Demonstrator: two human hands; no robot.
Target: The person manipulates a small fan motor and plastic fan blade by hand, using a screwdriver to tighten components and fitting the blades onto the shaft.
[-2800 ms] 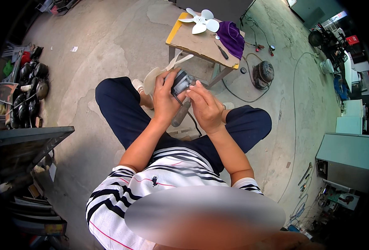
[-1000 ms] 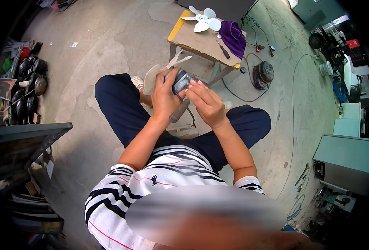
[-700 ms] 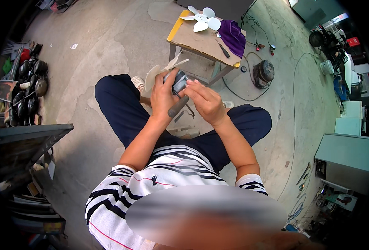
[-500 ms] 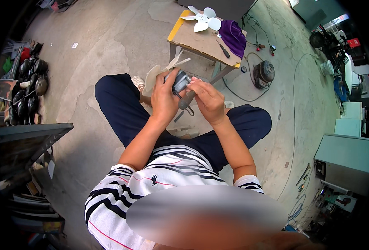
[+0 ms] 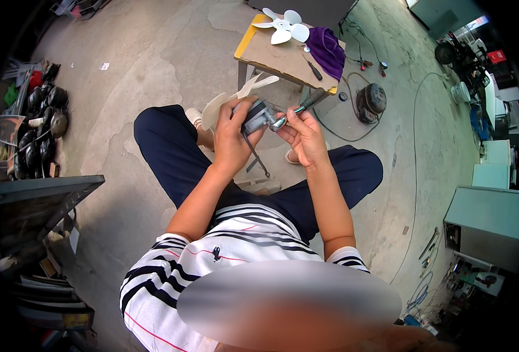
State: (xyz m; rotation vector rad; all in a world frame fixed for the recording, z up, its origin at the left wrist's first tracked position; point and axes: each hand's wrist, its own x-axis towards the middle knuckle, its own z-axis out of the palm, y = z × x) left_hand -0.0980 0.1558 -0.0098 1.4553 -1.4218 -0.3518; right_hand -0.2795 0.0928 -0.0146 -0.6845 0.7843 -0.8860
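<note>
My left hand [image 5: 231,132] is wrapped round a small grey fan motor [image 5: 258,119] with a black band. A cream fan blade [image 5: 213,110] sits on the motor's far left end, partly behind my fingers. From the motor's underside a dark cord [image 5: 258,155] hangs down. My right hand [image 5: 305,136] pinches the shiny shaft of a ratchet wrench [image 5: 312,98]. Its head rests at the motor's right end, and its dark grip points up and to the right. Whatever the wrench head sits on is hidden.
A low wooden table [image 5: 271,51] ahead bears a white fan blade [image 5: 282,26], a purple cloth [image 5: 327,53] and a screwdriver [image 5: 314,70]. Right of it, a dark round compressor [image 5: 371,101] stands on the floor by a hose. A metal-edged bench [image 5: 66,185] juts in from the left.
The wrench grip has swung from hanging below the motor to pointing up and right. My right hand has turned with it and shifted slightly right. My left hand keeps hold of the motor.
</note>
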